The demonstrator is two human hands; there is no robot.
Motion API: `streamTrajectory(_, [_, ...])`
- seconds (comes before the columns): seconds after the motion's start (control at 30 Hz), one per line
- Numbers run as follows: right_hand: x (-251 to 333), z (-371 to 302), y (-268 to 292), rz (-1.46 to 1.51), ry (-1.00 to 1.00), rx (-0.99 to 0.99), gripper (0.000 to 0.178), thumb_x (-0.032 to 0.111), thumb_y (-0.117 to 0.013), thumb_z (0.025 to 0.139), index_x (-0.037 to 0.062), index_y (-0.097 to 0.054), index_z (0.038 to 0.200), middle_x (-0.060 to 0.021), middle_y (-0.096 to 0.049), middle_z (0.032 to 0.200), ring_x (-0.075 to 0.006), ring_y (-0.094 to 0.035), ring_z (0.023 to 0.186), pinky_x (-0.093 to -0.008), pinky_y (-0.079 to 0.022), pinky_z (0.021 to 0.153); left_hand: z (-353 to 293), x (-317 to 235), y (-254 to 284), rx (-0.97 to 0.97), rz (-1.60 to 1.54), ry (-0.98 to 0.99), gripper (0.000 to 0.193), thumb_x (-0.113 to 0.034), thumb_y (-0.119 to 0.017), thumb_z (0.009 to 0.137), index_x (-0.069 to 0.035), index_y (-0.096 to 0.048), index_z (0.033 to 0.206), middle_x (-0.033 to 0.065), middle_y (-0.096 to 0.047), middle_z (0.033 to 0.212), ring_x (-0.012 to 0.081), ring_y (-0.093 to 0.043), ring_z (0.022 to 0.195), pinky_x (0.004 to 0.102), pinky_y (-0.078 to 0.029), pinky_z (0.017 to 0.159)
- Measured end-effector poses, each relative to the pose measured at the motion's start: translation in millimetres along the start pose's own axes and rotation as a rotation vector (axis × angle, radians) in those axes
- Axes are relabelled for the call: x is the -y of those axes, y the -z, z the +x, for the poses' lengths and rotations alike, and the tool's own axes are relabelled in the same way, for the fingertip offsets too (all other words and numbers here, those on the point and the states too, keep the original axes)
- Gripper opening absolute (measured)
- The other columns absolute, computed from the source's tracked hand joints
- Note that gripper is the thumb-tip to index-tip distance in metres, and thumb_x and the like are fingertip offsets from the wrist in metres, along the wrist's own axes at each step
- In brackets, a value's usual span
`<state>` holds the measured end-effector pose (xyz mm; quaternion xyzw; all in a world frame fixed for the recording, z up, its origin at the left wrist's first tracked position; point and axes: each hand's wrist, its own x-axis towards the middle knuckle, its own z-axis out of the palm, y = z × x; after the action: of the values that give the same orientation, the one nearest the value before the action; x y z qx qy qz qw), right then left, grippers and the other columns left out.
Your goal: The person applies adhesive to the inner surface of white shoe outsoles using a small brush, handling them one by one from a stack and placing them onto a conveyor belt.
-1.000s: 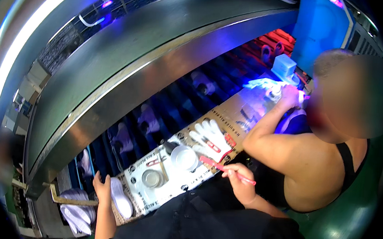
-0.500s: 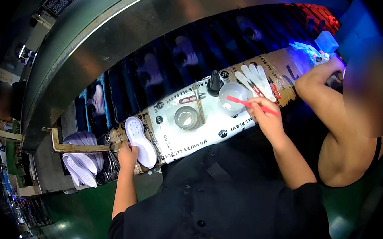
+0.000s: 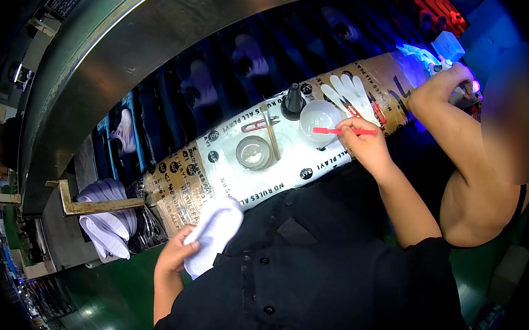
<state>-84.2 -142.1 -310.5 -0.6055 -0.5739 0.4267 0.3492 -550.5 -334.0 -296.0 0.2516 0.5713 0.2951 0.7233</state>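
Note:
My left hand (image 3: pixel 175 251) is closed on the edge of a white shoe sole (image 3: pixel 219 223), thumb on its face. The sole is tilted close to my black shirt, over the table's near edge. Between the fingers of my right hand (image 3: pixel 367 149) is a slim red brush (image 3: pixel 326 131), its head over a translucent white bowl (image 3: pixel 314 114). Whether the brush head touches the bowl cannot be seen. Left of that bowl stands a smaller grey bowl (image 3: pixel 241 154) with pale liquid inside. Thread snips (image 3: pixel 256 125) and a thin stick (image 3: pixel 272 136) lie beside it.
A black cone-topped bottle (image 3: pixel 293 103) stands behind the bowls. White gloves (image 3: pixel 354 88) and red-handled snips (image 3: pixel 377 109) lie farther right. More soles (image 3: pixel 108 227) are stacked at left by a metal bracket (image 3: pixel 102 206). Shoes (image 3: pixel 247 55) sit on the conveyor behind. A co-worker's arm (image 3: pixel 446 110) is at right.
My left hand has lifted the sole off the cardboard and brought it nearer my body, at a different tilt. My right hand keeps the red brush over the white bowl, its angle now flatter.

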Motion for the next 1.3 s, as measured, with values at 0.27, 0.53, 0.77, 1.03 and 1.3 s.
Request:
streamTrajectory(0.27, [28, -20, 18, 0.428, -0.023, -0.026, 0.023, 0.015, -0.057, 0.095, 0.0001, -0.063, 0.111, -0.0028, -0.062, 0.079, -0.007, -0.055, 0.075, -0.0204, -0.042, 0.071, 2, -3, -12, 0.095, -0.29, -0.061, 0.081, -0.047, -0.059, 0.085, -0.001, -0.032, 0.146, 0.0199, -0.045, 0.142, 0.0307, -0.049, 0.127, 0.0398, -0.039, 0.107])
streamTrajectory(0.53, [152, -36, -7, 0.074, 0.773, 0.571, 0.018, 0.007, -0.071, 0.079, 0.0068, -0.073, 0.097, -0.0044, -0.066, 0.083, -0.0176, -0.06, 0.081, -0.0298, -0.043, 0.079, 78, -60, -58, 0.797, -0.636, -0.033, 0.084, -0.064, -0.035, 0.089, 0.0, -0.036, 0.143, 0.0267, -0.056, 0.126, 0.0424, -0.065, 0.097, 0.0538, -0.057, 0.08])
streamTrajectory(0.77, [191, -41, -56, -0.175, 1.26, 0.636, 0.015, 0.016, -0.071, 0.077, 0.0178, -0.07, 0.092, 0.002, -0.063, 0.081, -0.0212, -0.059, 0.083, -0.0374, -0.039, 0.088, 71, -94, -106, 0.24, -0.293, 0.103, 0.075, -0.06, -0.034, 0.093, 0.0, -0.045, 0.136, 0.0251, -0.058, 0.124, 0.0385, -0.061, 0.109, 0.0468, -0.05, 0.096])
streamTrajectory(1.03, [181, -1, -35, -0.386, 1.204, 0.702, 0.018, 0.015, -0.071, 0.078, 0.015, -0.072, 0.097, 0.0004, -0.063, 0.081, -0.0195, -0.059, 0.083, -0.0407, -0.035, 0.095, 86, -77, -79, 0.346, -0.434, 0.269, 0.083, -0.06, -0.049, 0.083, 0.001, -0.043, 0.139, 0.0264, -0.055, 0.127, 0.0417, -0.063, 0.103, 0.053, -0.054, 0.083])
streamTrajectory(1.3, [134, -3, -13, -0.468, 1.077, 0.484, 0.013, 0.014, -0.073, 0.077, 0.0108, -0.072, 0.089, -0.0021, -0.06, 0.073, -0.022, -0.055, 0.081, -0.0388, -0.039, 0.091, 76, -82, -86, 0.588, -0.781, 0.145, 0.095, -0.059, -0.051, 0.08, 0.006, -0.028, 0.145, 0.0334, -0.046, 0.134, 0.0462, -0.058, 0.112, 0.0533, -0.057, 0.078])
